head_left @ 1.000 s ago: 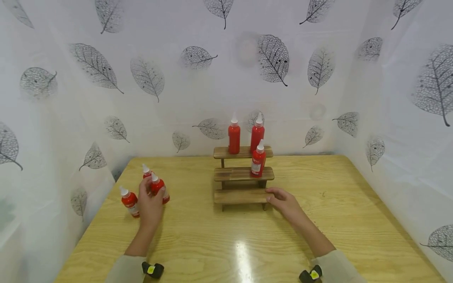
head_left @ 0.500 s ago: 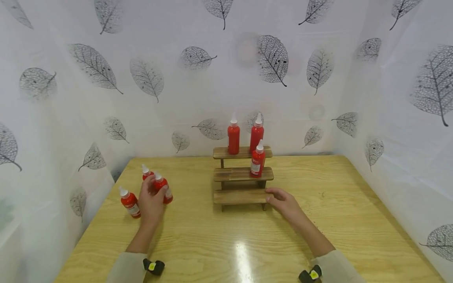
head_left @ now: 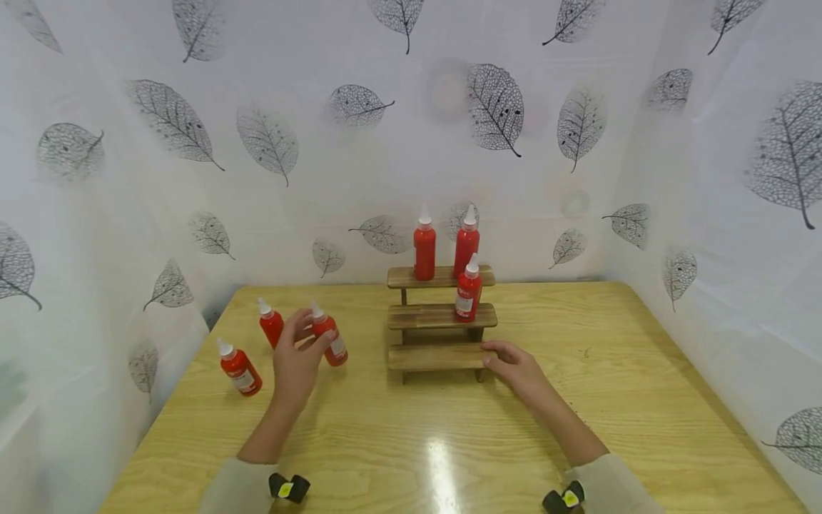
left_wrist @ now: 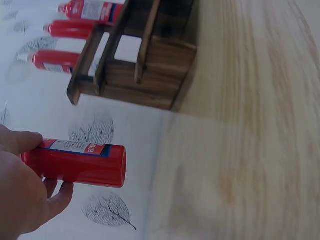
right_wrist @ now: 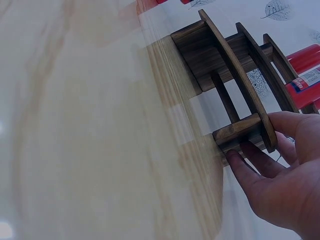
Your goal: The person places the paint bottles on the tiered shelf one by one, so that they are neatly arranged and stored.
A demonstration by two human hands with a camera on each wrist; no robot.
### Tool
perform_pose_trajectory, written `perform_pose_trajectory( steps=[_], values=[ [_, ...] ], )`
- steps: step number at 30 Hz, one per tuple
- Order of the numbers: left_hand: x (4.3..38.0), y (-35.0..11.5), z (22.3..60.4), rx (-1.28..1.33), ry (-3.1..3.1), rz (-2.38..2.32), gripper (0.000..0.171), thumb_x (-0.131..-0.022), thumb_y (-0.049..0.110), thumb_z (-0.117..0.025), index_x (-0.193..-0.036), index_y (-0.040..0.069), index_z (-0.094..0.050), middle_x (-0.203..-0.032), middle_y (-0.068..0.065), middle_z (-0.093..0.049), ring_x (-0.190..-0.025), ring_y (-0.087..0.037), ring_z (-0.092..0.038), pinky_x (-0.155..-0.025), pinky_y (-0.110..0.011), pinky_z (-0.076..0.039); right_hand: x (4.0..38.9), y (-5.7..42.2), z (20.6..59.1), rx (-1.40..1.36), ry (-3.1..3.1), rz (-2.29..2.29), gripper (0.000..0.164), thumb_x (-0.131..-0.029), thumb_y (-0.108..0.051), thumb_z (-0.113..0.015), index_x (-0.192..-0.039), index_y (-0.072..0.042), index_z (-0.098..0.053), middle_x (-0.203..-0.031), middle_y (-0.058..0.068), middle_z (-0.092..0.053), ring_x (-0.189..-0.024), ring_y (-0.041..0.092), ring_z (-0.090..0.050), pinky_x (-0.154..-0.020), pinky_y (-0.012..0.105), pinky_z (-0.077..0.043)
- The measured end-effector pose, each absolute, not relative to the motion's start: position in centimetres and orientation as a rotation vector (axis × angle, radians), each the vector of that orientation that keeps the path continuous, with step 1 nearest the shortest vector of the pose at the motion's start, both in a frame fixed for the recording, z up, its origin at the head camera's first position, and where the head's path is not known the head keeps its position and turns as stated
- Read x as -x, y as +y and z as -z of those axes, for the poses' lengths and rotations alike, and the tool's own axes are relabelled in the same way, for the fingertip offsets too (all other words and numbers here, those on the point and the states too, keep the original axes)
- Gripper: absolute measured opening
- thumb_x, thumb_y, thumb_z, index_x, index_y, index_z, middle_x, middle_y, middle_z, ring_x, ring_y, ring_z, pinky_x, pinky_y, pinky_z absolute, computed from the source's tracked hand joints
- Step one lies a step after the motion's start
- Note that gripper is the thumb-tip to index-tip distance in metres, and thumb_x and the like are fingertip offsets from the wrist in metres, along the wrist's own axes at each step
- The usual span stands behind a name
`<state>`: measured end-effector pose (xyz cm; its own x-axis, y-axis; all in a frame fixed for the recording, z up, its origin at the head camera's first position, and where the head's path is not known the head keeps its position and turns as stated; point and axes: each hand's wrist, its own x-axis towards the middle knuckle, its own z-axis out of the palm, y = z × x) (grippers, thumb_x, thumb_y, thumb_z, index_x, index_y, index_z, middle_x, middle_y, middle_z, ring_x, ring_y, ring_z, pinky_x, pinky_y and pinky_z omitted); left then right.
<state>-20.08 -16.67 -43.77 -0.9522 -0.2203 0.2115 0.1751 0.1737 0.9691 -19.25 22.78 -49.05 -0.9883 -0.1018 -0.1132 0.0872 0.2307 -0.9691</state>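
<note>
My left hand (head_left: 298,364) grips a red squeeze bottle (head_left: 330,339) with a white pointed cap, thumb on one side and fingers on the other. In the left wrist view the bottle (left_wrist: 80,162) is clear of the table, its label partly showing. My right hand (head_left: 521,371) holds the right end of the lowest step of a three-step wooden stand (head_left: 439,357). The right wrist view has the thumb on top of the step (right_wrist: 240,75) and fingers beneath, against the leg. Two red bottles (head_left: 424,250) stand on the top step, and one bottle (head_left: 468,291) on the middle step's right end.
Two more red bottles, one nearer (head_left: 242,370) and one farther (head_left: 272,325), stand at the left of the wooden table (head_left: 385,442). A white curtain (head_left: 398,171) with leaf prints surrounds the table's back and sides.
My left hand has lifted its bottle and carried it right, away from the two bottles at the left. My right hand stays on the stand.
</note>
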Motion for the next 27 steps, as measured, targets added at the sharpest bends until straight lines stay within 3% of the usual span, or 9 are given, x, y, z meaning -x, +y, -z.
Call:
perform_pose_trajectory(
  steps=[16,22,27],
  values=[
    [20.2,-10.3,40.1,0.295,-2.168,1.878,0.050,-0.088,0.010,-0.078,-0.133,0.020,-0.059,-0.128,-0.005,-0.062,-0.113,-0.023,-0.060,-0.096,-0.030,-0.056,19.1,22.7,48.7,0.028,2.345,1.859,0.044,-0.099,-0.030,-0.065,-0.138,-0.009,-0.059,-0.149,0.014,-0.052,-0.141,0.034,-0.045,-0.117,0.051,-0.037],
    [21.1,-8.4,39.1,0.397,-2.150,1.878,0.048,-0.088,0.007,-0.077,-0.132,0.015,-0.060,-0.127,-0.008,-0.064,-0.111,-0.026,-0.061,-0.099,-0.043,-0.055,19.0,22.7,48.7,0.054,2.334,1.866,0.046,-0.100,-0.029,-0.064,-0.139,-0.007,-0.057,-0.151,0.016,-0.050,-0.144,0.035,-0.041,-0.118,0.053,-0.035],
    [21.8,-7.2,38.7,0.462,-2.132,1.903,0.049,-0.089,0.007,-0.076,-0.134,0.017,-0.060,-0.127,-0.008,-0.064,-0.112,-0.027,-0.062,-0.100,-0.045,-0.054,19.1,22.7,48.8,0.036,2.330,1.864,0.045,-0.099,-0.030,-0.065,-0.138,-0.009,-0.058,-0.151,0.015,-0.050,-0.146,0.036,-0.037,-0.119,0.055,-0.032]
  ],
)
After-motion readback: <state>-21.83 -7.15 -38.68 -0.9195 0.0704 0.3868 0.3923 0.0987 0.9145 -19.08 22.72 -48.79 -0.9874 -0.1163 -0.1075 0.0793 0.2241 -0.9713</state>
